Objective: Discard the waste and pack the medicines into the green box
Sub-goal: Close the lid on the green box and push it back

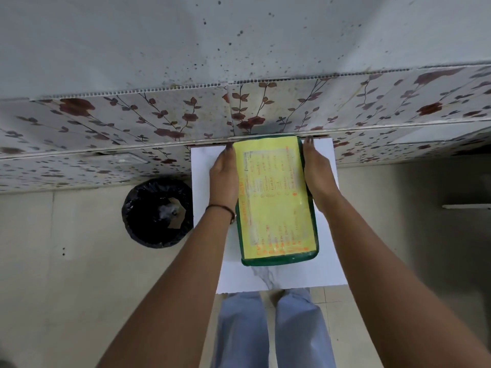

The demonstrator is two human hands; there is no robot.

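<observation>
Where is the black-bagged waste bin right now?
In the head view, the round waste bin lined with a black plastic bag stands on the floor, beside the left edge of the small white table.

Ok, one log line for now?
green box: closed, on white table | left hand: flat against left side | right hand: flat against right side | bin: floor, scraps inside

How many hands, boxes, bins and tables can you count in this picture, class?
Hands: 2 (left hand, right hand)
Green box: 1
Black bin: 1
White table: 1
Total: 5
</observation>
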